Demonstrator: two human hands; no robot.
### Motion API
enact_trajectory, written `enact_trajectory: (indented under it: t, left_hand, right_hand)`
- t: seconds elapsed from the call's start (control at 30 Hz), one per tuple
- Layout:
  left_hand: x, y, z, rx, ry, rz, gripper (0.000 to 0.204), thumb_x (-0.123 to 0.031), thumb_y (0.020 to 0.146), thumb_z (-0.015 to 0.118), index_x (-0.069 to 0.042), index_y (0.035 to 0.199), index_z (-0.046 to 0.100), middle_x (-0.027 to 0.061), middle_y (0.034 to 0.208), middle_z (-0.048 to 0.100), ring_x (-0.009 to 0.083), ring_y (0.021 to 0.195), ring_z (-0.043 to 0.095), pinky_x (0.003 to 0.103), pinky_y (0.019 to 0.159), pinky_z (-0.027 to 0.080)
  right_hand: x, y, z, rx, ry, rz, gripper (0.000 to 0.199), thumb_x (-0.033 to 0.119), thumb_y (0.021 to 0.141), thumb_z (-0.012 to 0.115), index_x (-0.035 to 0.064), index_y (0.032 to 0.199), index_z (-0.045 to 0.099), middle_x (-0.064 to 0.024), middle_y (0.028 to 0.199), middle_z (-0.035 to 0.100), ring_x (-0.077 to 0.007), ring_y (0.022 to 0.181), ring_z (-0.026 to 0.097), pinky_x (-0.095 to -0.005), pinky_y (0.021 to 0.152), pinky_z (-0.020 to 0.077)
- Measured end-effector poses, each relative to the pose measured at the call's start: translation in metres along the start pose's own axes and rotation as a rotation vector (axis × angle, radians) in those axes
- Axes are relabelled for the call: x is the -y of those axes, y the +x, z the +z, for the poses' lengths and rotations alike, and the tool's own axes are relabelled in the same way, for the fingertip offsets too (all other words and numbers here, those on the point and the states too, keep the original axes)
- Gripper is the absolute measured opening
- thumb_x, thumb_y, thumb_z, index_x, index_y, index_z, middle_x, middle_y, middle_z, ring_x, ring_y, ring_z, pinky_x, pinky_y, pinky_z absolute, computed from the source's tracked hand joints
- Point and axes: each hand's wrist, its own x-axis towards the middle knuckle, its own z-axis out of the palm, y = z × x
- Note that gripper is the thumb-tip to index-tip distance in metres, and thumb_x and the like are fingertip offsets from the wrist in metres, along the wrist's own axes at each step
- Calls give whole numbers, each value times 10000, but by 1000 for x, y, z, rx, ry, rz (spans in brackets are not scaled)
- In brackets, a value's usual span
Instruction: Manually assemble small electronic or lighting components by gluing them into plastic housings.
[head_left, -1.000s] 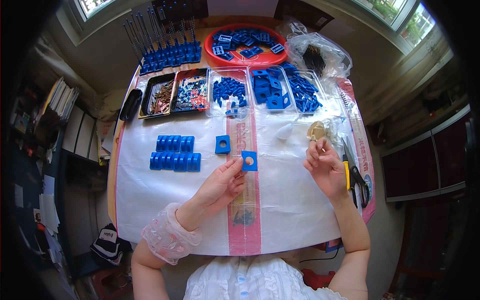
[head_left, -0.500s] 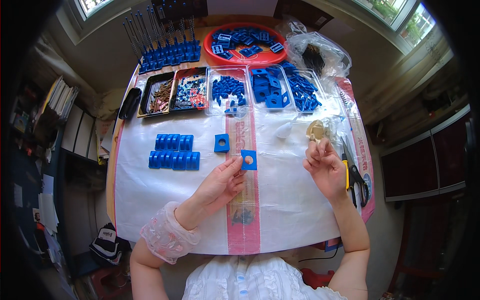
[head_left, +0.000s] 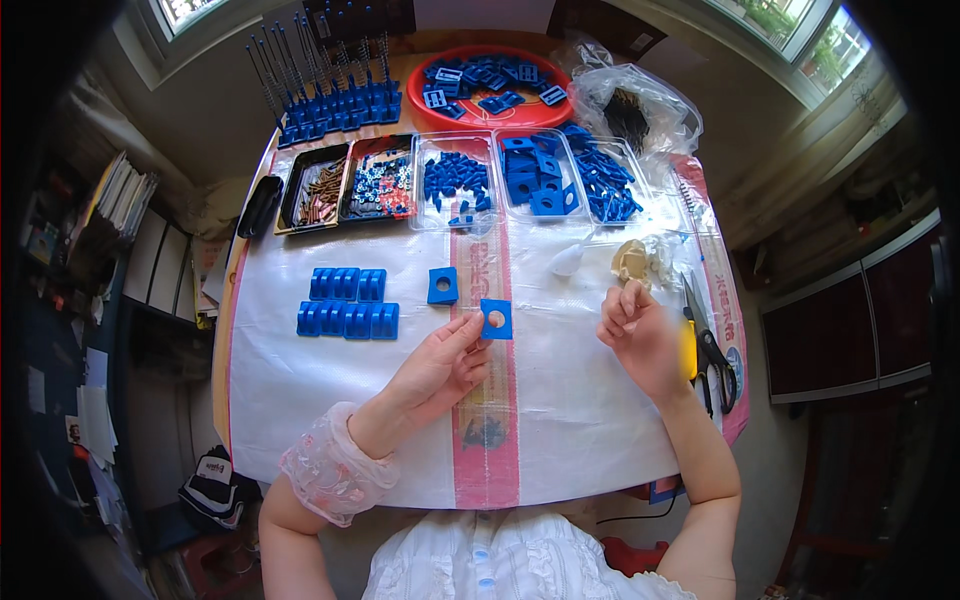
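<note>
Between thumb and fingers, my left hand pinches a blue square plate with a round hole above the middle of the table. Just beyond it lies a similar blue holed piece. To the left, ribbed blue blocks are lined up in two rows. My right hand is raised with its fingers curled and the fingertips pressed together; whatever they may hold is too small to see. Its fingertips are close to a beige, dab-like lump. Part of that hand is blurred.
Trays of brass-coloured pieces, small nuts and blue parts line the back. Behind them are a red basin and blue blocks with upright springs. Black-handled scissors and a yellow-handled item lie right.
My right hand has drawn back slightly from the beige lump, toward me and to the left. My left hand holds the blue plate almost where it was.
</note>
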Motion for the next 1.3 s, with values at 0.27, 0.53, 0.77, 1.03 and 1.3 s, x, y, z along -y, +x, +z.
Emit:
enact_trajectory:
  t: [0.27,0.53,0.77,1.03,1.3]
  left_hand:
    - [1,0,0,-15,4,2,258,-297,1069,545,-72,1167,626,-56,888,519,59,712,346,200,585,329]
    - [1,0,-1,6,8,-1,270,-306,1067,548,-70,1172,627,-53,882,510,60,717,346,203,588,329]
    - [0,-2,1,-14,23,-2,271,-302,1071,540,-65,1165,630,-55,879,504,59,714,345,205,586,328]
    - [1,0,0,-18,10,6,263,-302,1069,545,-74,1169,631,-56,896,528,59,716,349,200,584,327]
    - [1,0,-4,18,15,0,257,-300,1067,550,-78,1168,632,-55,896,536,58,712,349,198,583,326]
  right_hand:
    - [0,0,6,-15,-3,16,235,16,762,533,115,948,429,-33,851,414,-131,783,414,-298,734,361]
    - [0,-2,1,18,28,45,250,1,782,561,126,955,432,-18,872,430,-113,800,419,-298,741,371]
    - [2,-1,8,-9,-39,77,227,13,801,561,121,945,422,-26,865,430,-117,793,424,-302,768,399]
    - [-1,-1,4,5,-18,72,148,52,825,483,119,920,393,-36,877,416,-129,787,402,-314,752,389]
    - [-2,-1,5,1,-11,61,127,56,825,447,119,913,381,-33,873,387,-135,782,375,-322,750,383]
